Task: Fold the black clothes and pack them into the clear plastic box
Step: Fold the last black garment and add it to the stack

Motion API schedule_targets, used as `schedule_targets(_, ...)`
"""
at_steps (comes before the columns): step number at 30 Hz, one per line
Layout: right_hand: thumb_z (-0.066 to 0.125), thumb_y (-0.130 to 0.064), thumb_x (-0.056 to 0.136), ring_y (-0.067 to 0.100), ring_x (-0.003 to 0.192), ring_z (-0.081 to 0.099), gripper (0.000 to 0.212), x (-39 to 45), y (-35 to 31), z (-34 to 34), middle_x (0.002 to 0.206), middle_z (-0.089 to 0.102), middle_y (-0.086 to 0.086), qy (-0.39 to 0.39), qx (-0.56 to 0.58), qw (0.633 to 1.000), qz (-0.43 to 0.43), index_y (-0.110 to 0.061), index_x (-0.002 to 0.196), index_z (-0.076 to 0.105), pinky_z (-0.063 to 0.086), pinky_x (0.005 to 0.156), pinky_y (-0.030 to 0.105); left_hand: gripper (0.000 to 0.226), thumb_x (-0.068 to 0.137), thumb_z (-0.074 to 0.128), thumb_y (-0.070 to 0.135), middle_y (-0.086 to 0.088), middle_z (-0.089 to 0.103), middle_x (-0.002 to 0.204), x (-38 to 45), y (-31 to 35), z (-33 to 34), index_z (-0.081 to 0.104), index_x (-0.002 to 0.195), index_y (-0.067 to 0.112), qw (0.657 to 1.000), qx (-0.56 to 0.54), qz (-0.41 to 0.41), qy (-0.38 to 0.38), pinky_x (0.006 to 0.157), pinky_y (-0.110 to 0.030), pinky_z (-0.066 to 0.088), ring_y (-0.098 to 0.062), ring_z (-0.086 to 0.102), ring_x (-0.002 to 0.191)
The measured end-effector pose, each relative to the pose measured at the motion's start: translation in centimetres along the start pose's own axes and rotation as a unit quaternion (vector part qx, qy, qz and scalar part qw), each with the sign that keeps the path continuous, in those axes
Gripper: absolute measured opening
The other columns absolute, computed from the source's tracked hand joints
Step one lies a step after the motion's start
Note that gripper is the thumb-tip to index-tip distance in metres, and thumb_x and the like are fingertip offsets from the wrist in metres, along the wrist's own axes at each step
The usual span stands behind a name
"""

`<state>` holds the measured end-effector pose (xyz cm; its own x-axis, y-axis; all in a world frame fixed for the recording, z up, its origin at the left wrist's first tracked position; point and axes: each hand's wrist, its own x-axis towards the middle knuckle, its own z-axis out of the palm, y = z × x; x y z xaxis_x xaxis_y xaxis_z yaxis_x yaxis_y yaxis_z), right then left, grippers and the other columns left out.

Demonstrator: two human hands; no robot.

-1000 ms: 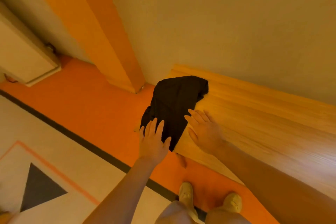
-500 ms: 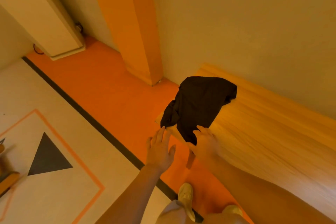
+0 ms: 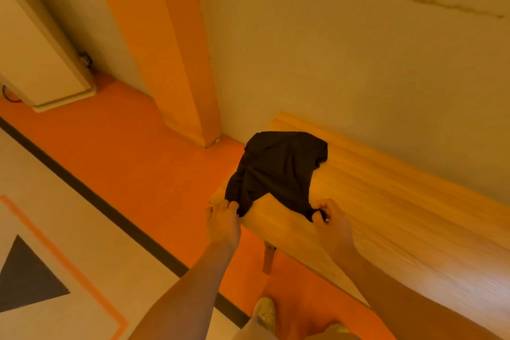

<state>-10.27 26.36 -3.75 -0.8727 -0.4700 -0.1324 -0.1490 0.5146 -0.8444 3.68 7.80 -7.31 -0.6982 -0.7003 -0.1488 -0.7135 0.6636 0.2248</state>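
Where the pale floor panel with its black triangle (image 3: 26, 279) fills the lower left, a dark stripe (image 3: 110, 210) runs diagonally between it and the orange floor (image 3: 143, 163), and a white cabinet (image 3: 33, 63) stands against the wall at the far left. An orange pillar (image 3: 171, 44) rises beside it, meeting the floor just left of the wooden table (image 3: 400, 215). The black garment (image 3: 278, 171) lies crumpled on the table's left end, one lower corner drooping over the table's left edge. The left hand (image 3: 223, 225) reaches up from below, its fingers pressed together and closed on that hanging corner at the table's edge. A table leg (image 3: 269, 258) shows beneath the near edge, between the two forearms. The right hand (image 3: 331, 225) rests on the tabletop, thumb and fingers curled in a pinch on the garment's other lower corner, which points toward the person. The cloth between the two grips arches up, leaving bare wood showing under it. A light-coloured shoe (image 3: 265, 312) stands on the orange floor at the bottom. The clear plastic box is out of sight.
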Motion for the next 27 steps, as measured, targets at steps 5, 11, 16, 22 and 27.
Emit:
schedule_targets(5, 0.041, -0.01, 0.101, 0.011, 0.059, 0.051, 0.014, 1.1, -0.4, -1.8, 0.082, 0.058, -0.001, 0.004, -0.038, 0.999, -0.034, -0.018, 0.107, 0.052, 0.037, 0.048, 0.017, 0.01, 0.094, 0.058, 0.008, -0.003, 0.063, 0.096, -0.6, 0.1, 0.4, 0.063, 0.097, 0.016, 0.994, -0.074, 0.049, 0.071, 0.088, -0.046, 0.042, -0.026, 0.06, 0.094)
schedule_targets(11, 0.054, -0.015, 0.096, 0.003, 0.071, 0.057, 0.01, 1.5, -1.7, -2.7, 0.087, 0.062, -0.006, -0.064, -0.039, 0.993, -0.09, -0.022, 0.101, 0.059, 0.045, 0.061, 0.013, 0.009, 0.103, 0.04, 0.013, -0.001, 0.032, 0.066, -0.3, 1.8, -2.5, 0.044, 0.096, 0.017, 0.961, -0.261, 0.073, 0.047, 0.051, -0.024, 0.018, -0.01, 0.016, 0.05)
schedule_targets(16, 0.062, -0.011, 0.091, 0.004, 0.074, 0.061, 0.019, 1.6, -3.2, -2.5, 0.099, 0.062, -0.006, -0.099, -0.006, 0.99, -0.1, -0.025, 0.103, 0.063, 0.05, 0.068, 0.015, 0.02, 0.103, 0.039, 0.023, 0.0, 0.045, 0.076, -0.4, 3.4, -5.1, 0.053, 0.099, 0.01, 0.937, -0.313, 0.137, 0.08, 0.055, -0.02, 0.028, -0.01, 0.037, 0.059)
schedule_targets(22, 0.052, -0.015, 0.097, 0.004, 0.086, 0.06, 0.023, 1.5, -5.0, -2.0, 0.099, 0.061, -0.015, -0.092, -0.036, 0.987, -0.127, -0.027, 0.114, 0.064, 0.047, 0.07, 0.013, 0.02, 0.096, 0.056, 0.021, 0.014, 0.053, 0.098, -0.6, 3.8, -6.9, 0.06, 0.115, 0.014, 0.93, -0.335, 0.145, 0.025, 0.074, -0.002, 0.036, -0.003, 0.051, 0.092)
schedule_targets(27, 0.058, -0.02, 0.095, -0.01, 0.075, 0.057, 0.023, 1.3, -6.7, -0.9, 0.098, 0.064, -0.009, -0.152, -0.077, 0.968, -0.187, -0.021, 0.117, 0.063, 0.044, 0.068, 0.008, 0.028, 0.089, 0.066, 0.012, 0.014, 0.052, 0.103, -0.8, 4.7, -9.1, 0.061, 0.115, 0.02, 0.92, -0.369, 0.128, -0.033, 0.081, -0.014, 0.049, -0.003, 0.053, 0.098)
